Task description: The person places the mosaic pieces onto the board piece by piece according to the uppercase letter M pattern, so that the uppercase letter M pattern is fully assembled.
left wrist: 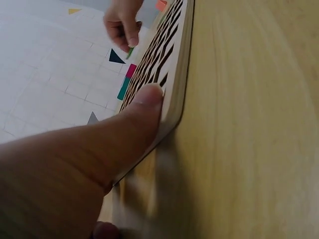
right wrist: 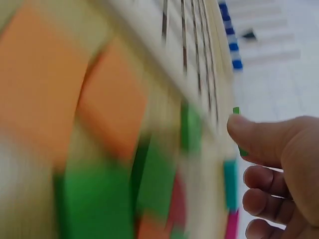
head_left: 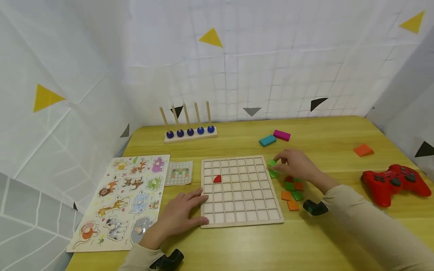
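Note:
A wooden grid board lies in the middle of the table, with a red quarter-round tile in one of its cells. My left hand rests at the board's left edge, fingers extended; its thumb touches the rim near the front corner. Beyond the board's right edge, my right hand pinches a green tile between thumb and index finger. Another green tile lies just below those fingertips. Loose orange tiles, green tiles and a red one lie nearer the right forearm.
Left of the board are a pattern card and an animal puzzle board. A peg stand with blue beads is behind. Teal and magenta blocks lie at the back. A red game controller and orange piece sit right.

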A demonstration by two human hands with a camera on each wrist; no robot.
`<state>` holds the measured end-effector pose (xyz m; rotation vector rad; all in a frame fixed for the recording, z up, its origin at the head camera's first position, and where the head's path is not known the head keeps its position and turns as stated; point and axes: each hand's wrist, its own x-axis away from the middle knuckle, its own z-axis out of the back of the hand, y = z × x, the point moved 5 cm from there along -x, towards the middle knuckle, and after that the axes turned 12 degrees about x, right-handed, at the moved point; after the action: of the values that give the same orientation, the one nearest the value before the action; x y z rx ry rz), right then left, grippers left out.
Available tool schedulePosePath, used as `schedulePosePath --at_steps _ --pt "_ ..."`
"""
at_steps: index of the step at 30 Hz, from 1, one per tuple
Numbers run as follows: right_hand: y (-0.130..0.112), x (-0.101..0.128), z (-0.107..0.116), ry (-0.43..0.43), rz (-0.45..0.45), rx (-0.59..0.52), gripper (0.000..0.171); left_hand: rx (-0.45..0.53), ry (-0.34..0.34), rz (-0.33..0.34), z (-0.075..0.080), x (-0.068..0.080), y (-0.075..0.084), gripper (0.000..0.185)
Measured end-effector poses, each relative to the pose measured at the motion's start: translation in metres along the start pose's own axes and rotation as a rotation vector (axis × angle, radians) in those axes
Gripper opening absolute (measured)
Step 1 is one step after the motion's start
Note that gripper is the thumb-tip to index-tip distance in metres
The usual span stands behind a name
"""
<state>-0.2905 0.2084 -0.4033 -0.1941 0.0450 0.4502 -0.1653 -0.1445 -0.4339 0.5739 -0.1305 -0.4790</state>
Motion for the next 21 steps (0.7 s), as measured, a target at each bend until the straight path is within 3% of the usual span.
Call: schedulePosePath --at_steps 10,21 --pt "-0.091 -0.026 -0.019 0.032 0.202 -0.079 0.024 -0.023 0.004 0.013 -0.003 -0.002 0.002 0.065" --pt "-0.116 -0.036 -0.037 0.015 0.175 -0.122 0.027 -0.023 -0.007 0.031 -0.003 -0.003 0.003 0.066"
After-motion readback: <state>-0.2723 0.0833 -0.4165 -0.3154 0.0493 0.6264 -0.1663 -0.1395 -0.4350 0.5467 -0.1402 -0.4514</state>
